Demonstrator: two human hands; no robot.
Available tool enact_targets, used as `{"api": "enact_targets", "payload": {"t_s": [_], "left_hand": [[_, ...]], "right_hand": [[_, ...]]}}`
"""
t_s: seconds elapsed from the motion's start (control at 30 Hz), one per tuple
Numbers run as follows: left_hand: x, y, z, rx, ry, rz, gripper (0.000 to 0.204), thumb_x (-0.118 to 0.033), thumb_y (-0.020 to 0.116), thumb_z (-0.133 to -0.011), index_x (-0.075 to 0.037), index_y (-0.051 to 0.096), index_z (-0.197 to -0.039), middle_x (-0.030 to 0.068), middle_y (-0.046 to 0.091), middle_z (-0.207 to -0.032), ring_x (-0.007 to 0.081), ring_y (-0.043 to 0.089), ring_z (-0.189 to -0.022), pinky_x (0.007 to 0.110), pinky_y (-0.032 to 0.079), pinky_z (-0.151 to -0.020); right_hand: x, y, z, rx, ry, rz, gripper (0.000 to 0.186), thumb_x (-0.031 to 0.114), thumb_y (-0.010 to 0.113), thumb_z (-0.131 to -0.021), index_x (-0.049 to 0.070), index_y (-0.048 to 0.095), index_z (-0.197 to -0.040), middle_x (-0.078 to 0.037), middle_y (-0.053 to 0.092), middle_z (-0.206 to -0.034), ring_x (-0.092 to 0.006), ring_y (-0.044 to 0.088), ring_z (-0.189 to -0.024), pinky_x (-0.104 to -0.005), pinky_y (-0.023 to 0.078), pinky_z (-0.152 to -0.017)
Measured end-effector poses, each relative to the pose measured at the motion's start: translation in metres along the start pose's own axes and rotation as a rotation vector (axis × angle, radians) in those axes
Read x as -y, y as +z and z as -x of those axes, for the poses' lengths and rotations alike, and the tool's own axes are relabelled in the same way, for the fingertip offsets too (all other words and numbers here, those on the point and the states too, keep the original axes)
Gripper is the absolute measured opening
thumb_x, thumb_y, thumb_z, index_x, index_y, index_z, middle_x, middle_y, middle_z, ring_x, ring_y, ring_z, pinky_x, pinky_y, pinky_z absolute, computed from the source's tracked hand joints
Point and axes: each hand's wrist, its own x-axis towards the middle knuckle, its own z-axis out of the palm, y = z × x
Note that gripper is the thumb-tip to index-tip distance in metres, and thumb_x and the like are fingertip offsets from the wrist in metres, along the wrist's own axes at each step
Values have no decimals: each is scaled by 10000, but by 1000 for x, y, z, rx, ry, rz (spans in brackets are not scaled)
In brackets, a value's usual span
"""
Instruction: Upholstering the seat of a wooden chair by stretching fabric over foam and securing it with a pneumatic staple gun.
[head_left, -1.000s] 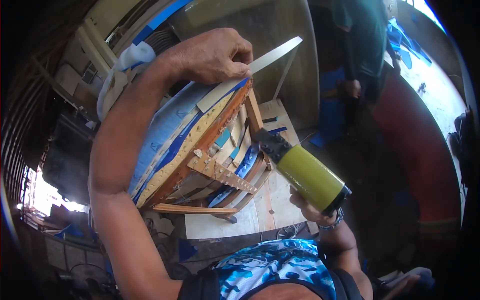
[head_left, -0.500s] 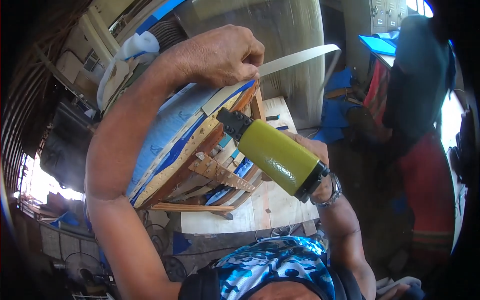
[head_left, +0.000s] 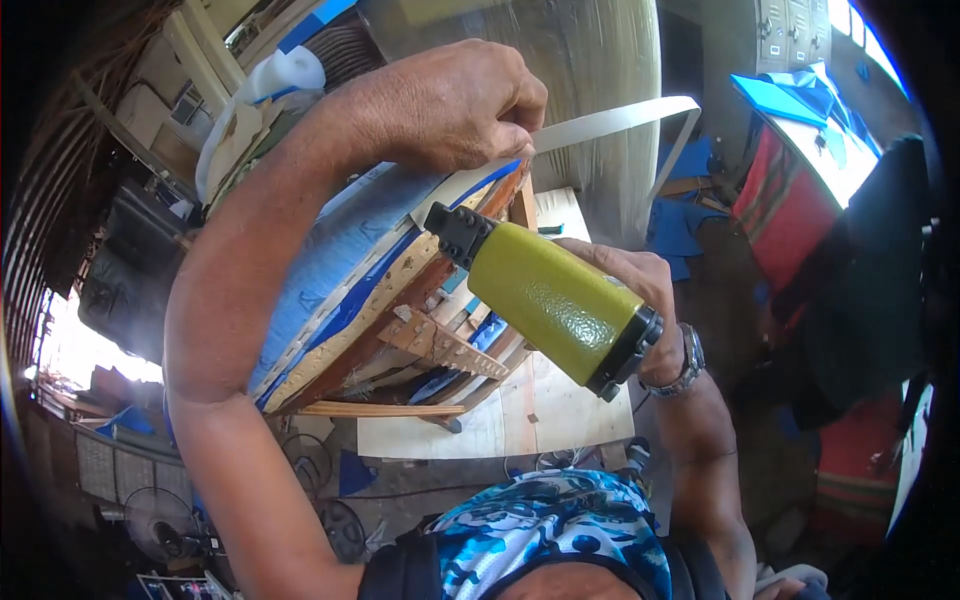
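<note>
My left hand (head_left: 465, 105) is closed, thumb and fingers pinching a long white strip (head_left: 610, 122) against the upper end of a curved wooden furniture frame (head_left: 440, 345). The strip runs along the edge of blue fabric (head_left: 345, 255), and its loose end loops off to the right. Below the fabric edge shows a yellowish padded band (head_left: 385, 280). My right hand (head_left: 635, 280) is wrapped round a yellow-green staple gun (head_left: 550, 300), its grip hidden behind the body. The black nose points at the strip just below my left hand; whether it touches cannot be made out.
Under the frame stands a pale wooden board (head_left: 490, 425). A plastic-wrapped block (head_left: 600, 60) rises behind it. Blue scraps (head_left: 675, 235) lie on the floor at right, near a table draped in red cloth (head_left: 775, 195). A fan (head_left: 160, 525) stands at lower left.
The staple gun's nose has shifted slightly up and left. My left hand appears a little further right, still on the strip. A large dark shape at right has moved lower in view.
</note>
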Motion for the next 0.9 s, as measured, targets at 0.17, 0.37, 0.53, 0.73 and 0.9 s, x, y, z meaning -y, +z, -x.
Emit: {"api": "enact_targets", "payload": {"t_s": [0.17,0.37,0.53,0.73,0.9], "left_hand": [[-1,0,1,16,0,-5,253,-248,694,-975,-13,769,-1032,170,748,-884,230,733,-791,367,615,-806],[-4,2,1,5,-4,-27,234,-225,691,-979,-10,768,-1030,170,751,-899,235,734,-799,374,616,-812],[-6,1,2,14,-3,-38,226,-214,687,-982,-8,767,-1029,175,751,-896,228,729,-797,376,614,-815],[-6,1,1,30,-34,-31,246,-235,682,-990,-8,766,-1034,171,750,-889,230,732,-790,382,615,-822],[-6,1,0,34,-28,-35,247,-232,683,-988,-2,762,-1034,174,748,-878,235,735,-786,382,612,-810]], "right_hand": [[-3,0,0,79,78,-20,702,394,887,-781,20,657,-1328,-206,767,-1133,-334,784,-983,-405,631,-884],[-6,0,-1,78,48,3,715,415,889,-776,20,660,-1327,-202,770,-1126,-324,788,-965,-400,632,-881],[-7,0,-1,83,24,17,725,432,888,-775,16,663,-1325,-202,774,-1108,-312,793,-947,-389,636,-864],[-11,3,-2,70,12,-9,731,443,880,-784,11,659,-1330,-202,775,-1101,-306,795,-933,-387,639,-852],[-12,4,-2,84,12,13,745,437,883,-777,5,651,-1338,-204,775,-1092,-310,794,-934,-391,637,-855]]}}
